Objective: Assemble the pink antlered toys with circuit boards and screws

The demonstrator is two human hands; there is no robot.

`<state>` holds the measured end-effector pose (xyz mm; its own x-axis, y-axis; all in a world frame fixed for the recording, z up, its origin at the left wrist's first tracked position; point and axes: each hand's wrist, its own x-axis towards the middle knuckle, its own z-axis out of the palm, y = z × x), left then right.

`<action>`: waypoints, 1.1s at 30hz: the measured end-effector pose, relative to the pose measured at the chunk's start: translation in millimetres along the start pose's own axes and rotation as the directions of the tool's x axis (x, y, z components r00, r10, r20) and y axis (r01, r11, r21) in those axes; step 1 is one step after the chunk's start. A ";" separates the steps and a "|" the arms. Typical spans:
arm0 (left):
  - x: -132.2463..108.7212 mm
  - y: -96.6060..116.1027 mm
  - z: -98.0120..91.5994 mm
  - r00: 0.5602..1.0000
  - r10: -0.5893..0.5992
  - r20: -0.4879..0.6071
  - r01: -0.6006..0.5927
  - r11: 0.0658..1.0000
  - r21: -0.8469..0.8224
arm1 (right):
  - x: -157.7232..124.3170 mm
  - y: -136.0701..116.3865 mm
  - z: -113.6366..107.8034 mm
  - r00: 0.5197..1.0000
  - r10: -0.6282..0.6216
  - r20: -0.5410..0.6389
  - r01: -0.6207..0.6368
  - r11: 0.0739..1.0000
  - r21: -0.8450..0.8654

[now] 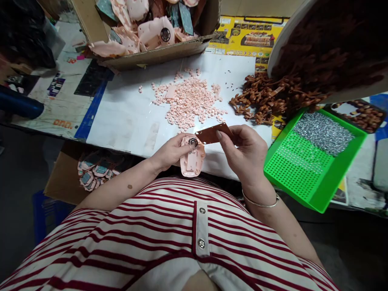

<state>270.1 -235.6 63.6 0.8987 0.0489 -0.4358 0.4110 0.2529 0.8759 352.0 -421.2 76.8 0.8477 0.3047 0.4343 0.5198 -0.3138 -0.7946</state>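
Observation:
My left hand (173,152) is closed on a pink plastic shell (191,163), its hollow inner side facing up. The thumb lies by a round dark part (193,142), perhaps a speaker, at the shell's upper end. Pinched between thumb and fingers of my right hand (247,151) is a brown circuit board (212,133) with small holes along its edges. The board's left end is right beside the shell's top; whether they touch I cannot tell. Beyond both hands, small pink round pieces (190,99) lie heaped on a white sheet (127,105).
A cardboard box (157,54) of pink shells stands at the back. To the right, brown plastic parts (263,99) spill from a tipped white tub (275,48). A green perforated tray (291,173) holds many screws (324,131). Another box (63,176) with assembled shells sits lower left.

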 end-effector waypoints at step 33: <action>0.5 13.1 11.4 0.991 0.057 -0.123 -0.037 0.987 0.155 | -15.5 3.4 3.2 0.848 -0.524 0.080 0.529 0.823 -0.207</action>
<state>277.6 -243.3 77.2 0.8949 0.1813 -0.4078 0.3962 0.0978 0.9130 340.3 -424.1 66.0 0.4377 0.4944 0.7510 0.8979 -0.2834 -0.3368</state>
